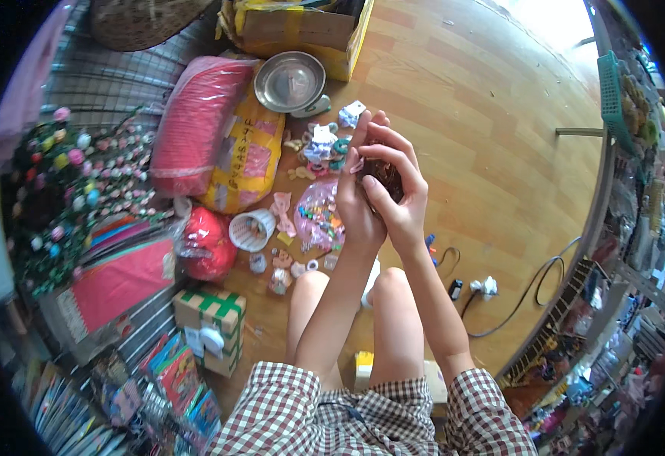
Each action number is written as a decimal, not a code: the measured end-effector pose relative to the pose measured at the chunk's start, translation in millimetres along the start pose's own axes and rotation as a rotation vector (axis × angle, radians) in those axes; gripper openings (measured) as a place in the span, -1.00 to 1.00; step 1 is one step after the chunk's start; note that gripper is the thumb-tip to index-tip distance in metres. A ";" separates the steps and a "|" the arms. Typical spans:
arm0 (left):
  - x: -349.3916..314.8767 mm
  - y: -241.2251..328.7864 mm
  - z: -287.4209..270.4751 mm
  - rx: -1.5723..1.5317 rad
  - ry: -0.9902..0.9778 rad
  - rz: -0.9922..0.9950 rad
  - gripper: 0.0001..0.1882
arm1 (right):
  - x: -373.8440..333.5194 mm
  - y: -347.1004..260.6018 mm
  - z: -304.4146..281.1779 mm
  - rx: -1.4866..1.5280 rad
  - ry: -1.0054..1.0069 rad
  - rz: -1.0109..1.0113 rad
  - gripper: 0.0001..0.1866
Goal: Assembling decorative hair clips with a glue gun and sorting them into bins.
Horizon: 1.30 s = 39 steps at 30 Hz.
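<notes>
In front of me, over the floor, my left hand [357,205] and my right hand [407,199] are raised and cupped around a dark brown, shiny, tangled-looking thing [387,181]. My fingers cover much of it, so I cannot tell its kind. The right fingers curl over its far side, with the thumb across its near side. My left palm rests against its left side, the fingers pointing away from me. A pink bit [356,165] shows by the left fingers. Just left of my hands lies a clear bag of small colourful pieces [319,215].
A metal bowl [290,81], a white basket [252,230], a pink bow [281,213] and a yellow wrapped parcel [250,156] lie to the left. A cardboard box [294,34] stands at the far side. Crowded shelves [629,304] and a cable [534,299] are on the right.
</notes>
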State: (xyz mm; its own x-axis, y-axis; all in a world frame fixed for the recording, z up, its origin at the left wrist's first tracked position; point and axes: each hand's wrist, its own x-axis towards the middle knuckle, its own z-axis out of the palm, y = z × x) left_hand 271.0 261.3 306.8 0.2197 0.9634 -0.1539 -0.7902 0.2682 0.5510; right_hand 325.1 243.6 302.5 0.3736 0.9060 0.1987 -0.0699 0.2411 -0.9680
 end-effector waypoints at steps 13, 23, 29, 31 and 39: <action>-145.8 129.2 80.5 -0.013 0.341 -0.037 -0.55 | -87.3 -170.7 72.0 0.319 0.034 0.521 -0.92; -265.6 222.6 46.3 -0.050 0.582 0.256 -0.50 | -188.3 -207.6 163.5 0.584 -0.277 0.841 -0.96; -334.6 274.0 38.5 0.054 0.556 0.446 -0.47 | -249.0 -236.2 214.0 0.411 -0.451 0.670 -0.92; -357.6 286.6 30.4 0.013 0.574 0.503 -0.48 | -269.1 -248.5 228.7 0.435 -0.469 0.702 -0.91; -425.1 326.8 15.4 0.074 0.693 0.648 -0.48 | -336.3 -274.9 270.1 0.504 -0.560 0.696 -0.92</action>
State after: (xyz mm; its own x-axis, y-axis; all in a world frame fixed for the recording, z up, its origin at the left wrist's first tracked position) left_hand -71.9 -60.6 564.9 -0.6557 0.7162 -0.2390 -0.5954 -0.2959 0.7469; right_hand -31.1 -33.4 543.2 -0.3751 0.9020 -0.2140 -0.5349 -0.3991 -0.7447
